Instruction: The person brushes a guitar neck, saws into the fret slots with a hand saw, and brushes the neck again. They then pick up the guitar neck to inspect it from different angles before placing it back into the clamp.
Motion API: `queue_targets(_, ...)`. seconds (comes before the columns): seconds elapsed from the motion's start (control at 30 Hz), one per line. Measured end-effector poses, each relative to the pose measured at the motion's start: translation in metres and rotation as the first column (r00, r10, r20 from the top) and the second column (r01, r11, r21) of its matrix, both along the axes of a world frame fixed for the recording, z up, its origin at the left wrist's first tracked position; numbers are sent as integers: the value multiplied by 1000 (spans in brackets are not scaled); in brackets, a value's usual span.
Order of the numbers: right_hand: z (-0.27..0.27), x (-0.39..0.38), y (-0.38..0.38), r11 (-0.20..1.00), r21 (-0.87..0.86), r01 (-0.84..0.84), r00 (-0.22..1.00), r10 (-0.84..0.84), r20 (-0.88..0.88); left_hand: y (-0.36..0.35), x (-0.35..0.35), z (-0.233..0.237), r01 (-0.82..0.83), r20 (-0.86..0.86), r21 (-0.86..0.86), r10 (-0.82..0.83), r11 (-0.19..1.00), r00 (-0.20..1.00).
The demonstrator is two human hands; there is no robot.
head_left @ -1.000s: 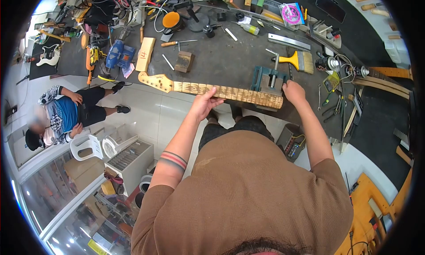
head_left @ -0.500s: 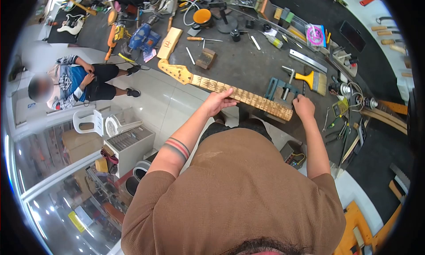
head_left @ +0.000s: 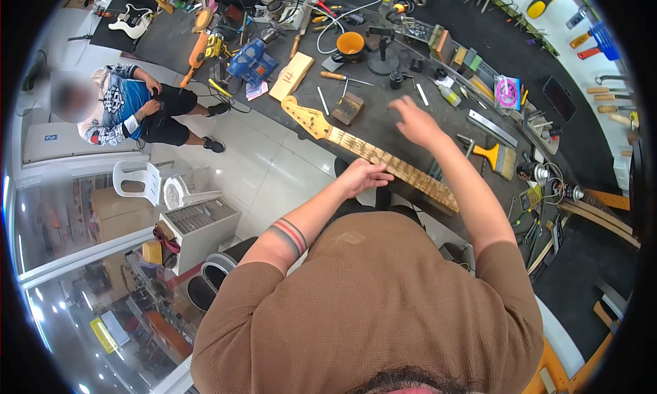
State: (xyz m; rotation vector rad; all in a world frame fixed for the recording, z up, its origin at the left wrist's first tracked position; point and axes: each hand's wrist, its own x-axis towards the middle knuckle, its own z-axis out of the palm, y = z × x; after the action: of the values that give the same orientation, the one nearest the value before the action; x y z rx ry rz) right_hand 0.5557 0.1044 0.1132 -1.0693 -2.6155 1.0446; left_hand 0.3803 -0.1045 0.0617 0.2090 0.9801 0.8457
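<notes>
A guitar neck (head_left: 357,146) with a pale headstock (head_left: 306,117) and a blotchy brown fretboard lies slantwise at the bench's front edge. My left hand (head_left: 364,178) holds it near the middle, thumb along the near edge and fingers beneath. Above the bench, my right hand (head_left: 415,122) reaches forward with fingers apart and nothing in it. Close to that hand are a white stick (head_left: 422,94) and a small black jar (head_left: 396,79). A wooden block (head_left: 348,109) sits just beyond the headstock end. My right forearm mostly hides the small green vise beside the neck.
Right of my forearm lie a yellow-handled brush (head_left: 498,159) and a metal bar (head_left: 491,132). Further back are an orange cup (head_left: 350,46), a wood piece marked 14 (head_left: 292,76) and a blue bench vise (head_left: 253,62). A seated person (head_left: 147,107) is at the left.
My right hand has left the small vise and moved left and forward over the bench. My left hand keeps its hold on the neck. The whole view has shifted slightly.
</notes>
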Motion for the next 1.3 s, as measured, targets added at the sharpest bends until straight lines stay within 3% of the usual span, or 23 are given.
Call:
queue_targets(0.2,-37,-129,24,960,223,-171,979,191,-74,10,-10,14,91,-30,90,-89,992,996)
queue_targets(0.27,-47,-148,30,949,78,-306,950,299,92,13,-14,15,116,-42,125,-112,985,993)
queue_targets(0.43,-42,-138,16,883,-92,-459,882,466,69,25,-21,7,118,-21,122,-116,986,993)
queue_targets(0.53,-35,-127,6,887,-237,-397,915,403,-25,26,-26,-3,115,12,77,-117,990,993)
queue_targets(0.7,-35,-113,2,916,-273,-293,954,297,-27,29,-30,-1,147,-22,66,-146,987,989)
queue_targets(0.83,-16,-58,-20,987,-147,-64,997,56,-61,29,-27,-1,145,-120,17,-142,989,983)
queue_targets(0.9,-13,-9,-39,993,-114,38,997,-45,-65,29,-32,-5,246,-199,-7,-242,969,950)
queue_targets(0.93,-10,17,-53,989,-81,122,989,-128,-76,25,-37,-6,326,-280,-36,-322,945,904)
queue_targets(1.0,-15,80,-82,975,11,221,974,-220,-61,19,-45,5,418,-674,76,-262,905,691)
queue_targets(1.03,-16,108,-100,951,96,294,956,-289,-55,21,-55,10,568,-911,154,-107,809,399)
queue_targets(1.07,-13,131,-118,943,101,317,948,-314,-45,25,-64,16,713,-986,164,143,682,90)
queue_targets(1.13,-10,169,-155,856,207,474,856,-503,121,42,-75,52,813,-948,69,292,579,-128)
queue_targets(1.2,-18,189,-175,845,222,487,842,-521,135,54,-84,55,830,-931,-115,233,546,-282)
queue_targets(1.3,-19,182,-183,895,265,359,875,-422,239,69,-104,32,841,-863,-351,205,412,-461)
